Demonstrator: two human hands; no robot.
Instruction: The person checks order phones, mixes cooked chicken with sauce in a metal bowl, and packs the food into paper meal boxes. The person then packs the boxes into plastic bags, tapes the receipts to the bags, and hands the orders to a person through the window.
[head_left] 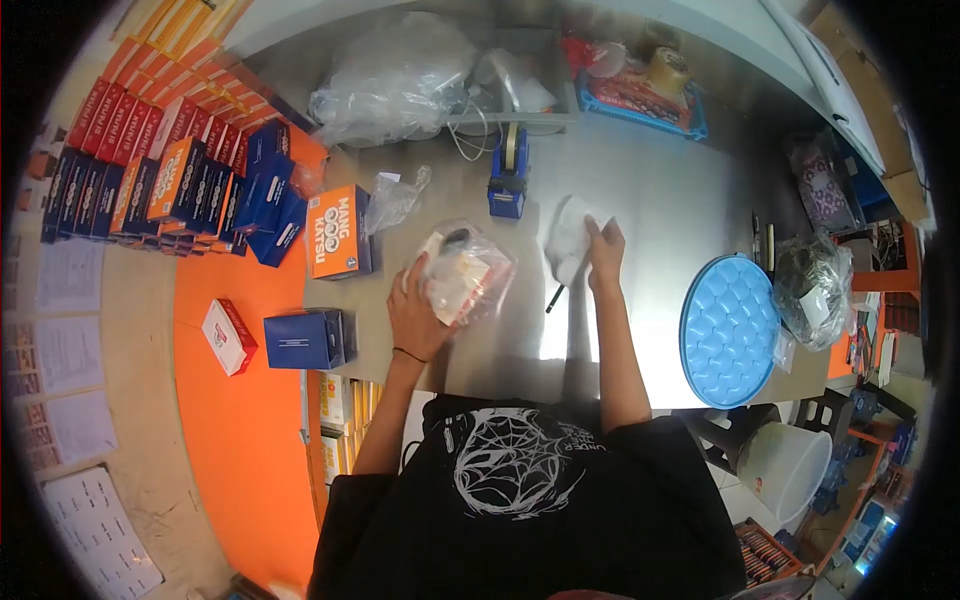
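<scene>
My left hand (415, 318) grips the left side of a clear plastic bag (485, 275). Inside it are pale and reddish contents and something dark, which I cannot make out well. My right hand (606, 255) is closed at the right edge of a white sheet (568, 240), paper or thin plastic, partly lost in the table's glare. A black pen (553, 299) lies just below that sheet. Beyond the bag stands a blue tape dispenser (508, 185), and a crumpled clear wrapper (395, 203) lies to its left.
An orange-and-white box (338, 232) and a dark blue box (304, 339) stand at left, near stacked boxes (190, 185). A blue round cushioned stool top (730, 330) is at right. Behind are a grey bin (545, 60) and a blue basket (640, 115).
</scene>
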